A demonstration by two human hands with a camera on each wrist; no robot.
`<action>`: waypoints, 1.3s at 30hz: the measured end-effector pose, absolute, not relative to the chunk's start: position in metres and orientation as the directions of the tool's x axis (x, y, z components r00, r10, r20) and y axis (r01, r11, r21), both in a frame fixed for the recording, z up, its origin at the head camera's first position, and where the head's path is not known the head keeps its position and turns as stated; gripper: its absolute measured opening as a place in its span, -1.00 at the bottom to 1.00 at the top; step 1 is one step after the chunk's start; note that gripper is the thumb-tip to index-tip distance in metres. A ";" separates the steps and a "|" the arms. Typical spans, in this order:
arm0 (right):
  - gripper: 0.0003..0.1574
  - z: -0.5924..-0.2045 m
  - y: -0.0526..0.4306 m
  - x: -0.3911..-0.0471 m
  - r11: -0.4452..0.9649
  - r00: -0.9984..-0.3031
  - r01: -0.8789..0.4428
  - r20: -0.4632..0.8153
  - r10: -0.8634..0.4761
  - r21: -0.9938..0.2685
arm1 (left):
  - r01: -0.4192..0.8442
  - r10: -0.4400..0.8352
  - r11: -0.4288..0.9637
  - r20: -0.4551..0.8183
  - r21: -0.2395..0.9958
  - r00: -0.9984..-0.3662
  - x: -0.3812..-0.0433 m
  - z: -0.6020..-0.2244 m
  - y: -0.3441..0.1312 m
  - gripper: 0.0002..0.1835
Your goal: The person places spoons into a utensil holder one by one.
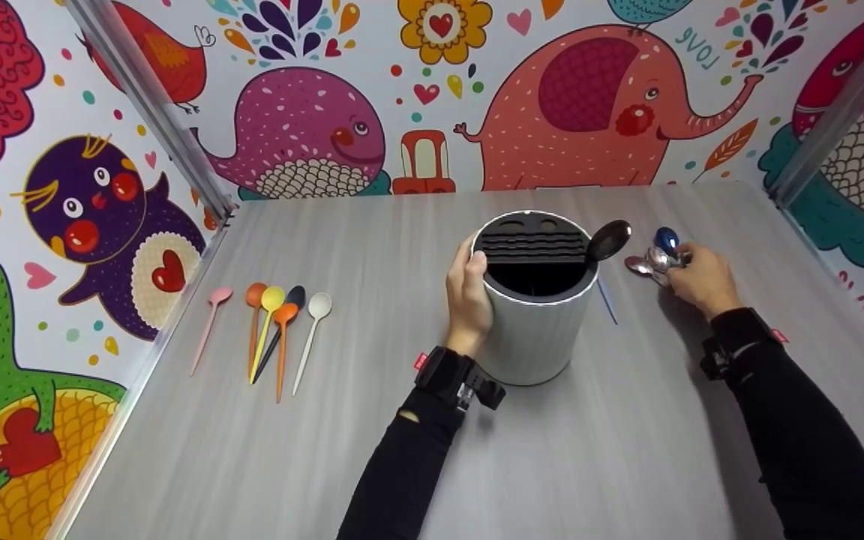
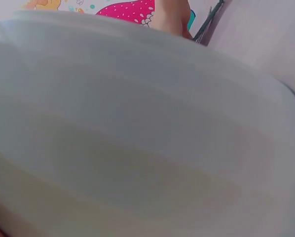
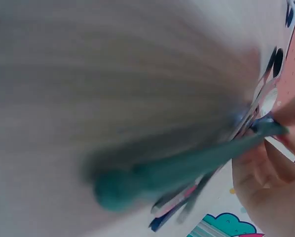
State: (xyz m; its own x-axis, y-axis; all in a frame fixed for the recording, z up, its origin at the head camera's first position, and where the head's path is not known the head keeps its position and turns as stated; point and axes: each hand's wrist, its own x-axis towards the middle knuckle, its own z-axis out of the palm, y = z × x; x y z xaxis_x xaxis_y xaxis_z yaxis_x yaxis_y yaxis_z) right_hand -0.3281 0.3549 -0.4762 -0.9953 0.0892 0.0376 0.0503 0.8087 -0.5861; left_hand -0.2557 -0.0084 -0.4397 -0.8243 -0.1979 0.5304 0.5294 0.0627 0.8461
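Observation:
A grey cylindrical utensil holder [image 1: 533, 337] with a black slotted insert stands near the table's middle. My left hand [image 1: 469, 296] grips its left side, fingers curled round the wall and thumb near the rim. A dark spoon [image 1: 610, 240] sticks out over the right rim. Over a small cluster of shiny spoons [image 1: 657, 259], my right hand [image 1: 702, 281] has its fingertips close together. In the right wrist view those fingertips pinch the thin end of a teal-handled utensil [image 3: 197, 165]; its other end is hidden. A blue spoon bowl [image 1: 667, 238] shows beside the fingers.
Several coloured plastic spoons lie on the left of the table, among them a pink one [image 1: 218, 296], a yellow one [image 1: 272, 300] and a white one [image 1: 319, 306]. A thin blue handle [image 1: 607, 301] lies right of the holder. Printed panels [image 1: 432, 97] wall the table's back and sides.

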 end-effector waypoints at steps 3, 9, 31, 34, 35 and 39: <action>-0.28 -0.473 0.351 -0.324 0.755 -0.986 0.095 0.041 0.159 -0.649 | 0.528 -0.196 0.068 0.530 0.847 -0.825 -0.255 -0.439 -0.008 -0.36; -0.35 -0.462 0.343 -0.318 0.649 -0.975 0.118 0.035 0.218 -0.751 | 0.534 -0.207 0.078 0.538 0.842 -0.817 -0.254 -0.437 -0.008 -0.36; -0.50 -0.429 0.285 -0.277 0.234 -0.951 -0.222 0.263 0.163 -0.947 | 0.547 -0.203 0.092 0.553 0.832 -0.808 -0.255 -0.440 -0.010 -0.39; -0.43 -0.419 0.276 -0.271 -0.014 -0.955 -0.278 0.275 0.111 -0.961 | 0.549 -0.204 0.090 0.555 0.831 -0.807 -0.255 -0.440 -0.009 -0.39; -0.41 -0.415 0.273 -0.268 -0.070 -0.955 -0.287 0.280 0.096 -0.955 | 0.550 -0.205 0.088 0.555 0.830 -0.806 -0.255 -0.440 -0.009 -0.39; -0.41 -0.399 0.263 -0.259 -0.186 -0.946 -0.325 0.322 0.049 -0.927 | 0.551 -0.206 0.087 0.557 0.830 -0.805 -0.255 -0.440 -0.009 -0.38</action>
State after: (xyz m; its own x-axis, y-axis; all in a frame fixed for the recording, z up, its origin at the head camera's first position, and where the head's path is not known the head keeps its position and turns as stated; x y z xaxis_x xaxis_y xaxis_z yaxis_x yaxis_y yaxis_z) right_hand -0.2588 0.2632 -0.3991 -0.9456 0.0488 0.3218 -0.3251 -0.1862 -0.9272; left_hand -0.2548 -0.0091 -0.4396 -0.8048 -0.2063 0.5566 0.5514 0.0872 0.8297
